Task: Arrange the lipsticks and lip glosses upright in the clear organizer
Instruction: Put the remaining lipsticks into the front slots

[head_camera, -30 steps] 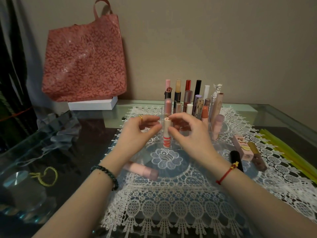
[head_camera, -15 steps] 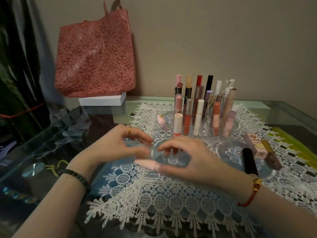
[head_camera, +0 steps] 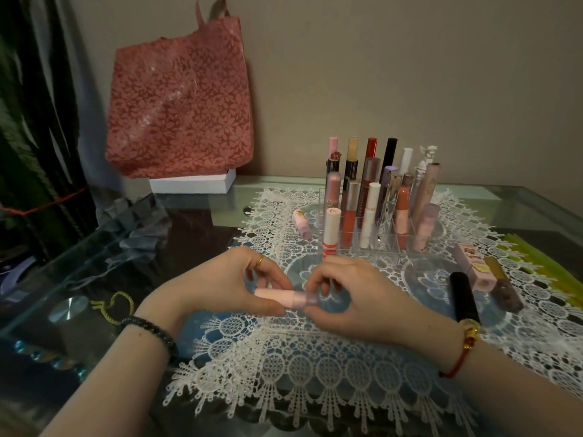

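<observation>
Open lace mat [head_camera: 315, 357] before organizer [head_camera: 378, 252], tall tubes [head_camera: 371, 171] crowding its back, black tube [head_camera: 463, 298], pink box [head_camera: 473, 266] at right.

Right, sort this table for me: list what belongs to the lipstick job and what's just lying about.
Job: clear organizer, pale pink tube held by left hand and right hand, small lilac-tipped tube, black tube, pink boxed tube, brown gloss.
Lying about: red tote bag, white box, yellow cord, green strips.

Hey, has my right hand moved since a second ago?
Yes. The right hand has come back from the clear organizer toward the near edge of the lace mat, and now pinches the pale pink tube together with the left hand.
</observation>
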### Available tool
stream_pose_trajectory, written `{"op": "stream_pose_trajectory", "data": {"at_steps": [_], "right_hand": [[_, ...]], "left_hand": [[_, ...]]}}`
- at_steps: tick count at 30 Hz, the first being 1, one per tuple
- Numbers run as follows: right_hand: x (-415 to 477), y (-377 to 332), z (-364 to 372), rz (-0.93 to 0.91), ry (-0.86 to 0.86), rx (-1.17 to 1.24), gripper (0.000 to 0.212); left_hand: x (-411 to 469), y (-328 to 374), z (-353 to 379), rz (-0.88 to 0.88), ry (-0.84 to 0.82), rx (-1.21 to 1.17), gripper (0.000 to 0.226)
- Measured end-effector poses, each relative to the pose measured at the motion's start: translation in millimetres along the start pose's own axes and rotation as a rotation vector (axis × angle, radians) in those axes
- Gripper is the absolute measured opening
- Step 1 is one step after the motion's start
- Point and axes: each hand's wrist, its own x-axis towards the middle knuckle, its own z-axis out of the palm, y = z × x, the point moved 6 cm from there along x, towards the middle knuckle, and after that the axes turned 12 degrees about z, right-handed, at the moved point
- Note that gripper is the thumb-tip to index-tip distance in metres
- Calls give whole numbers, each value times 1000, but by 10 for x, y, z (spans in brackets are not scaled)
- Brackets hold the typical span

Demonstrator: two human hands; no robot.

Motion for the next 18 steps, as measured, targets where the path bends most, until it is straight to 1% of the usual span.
{"op": "stream_pose_trajectory", "data": {"at_steps": [3,5,9,13,16,18], "right_hand": [[6,30,-103,26,46,113,14],[14,65,-214,50,103,247,15],[2,154,-483,58,297,531,13],[-43,264,-696,38,493,782,24],[-41,374,-770,79,563,915,33],[-42,427,-803,92,594,961,36]], "left_hand": [[41,53,-28,36,72,9,22],[94,118,-59,72,145,3,23],[250,343,-139,158,320,-19,23],[447,568,-140,201,461,-11,23],[577,656,-80,201,580,-71,23],[641,694,-31,192,652,-89,25]]}}
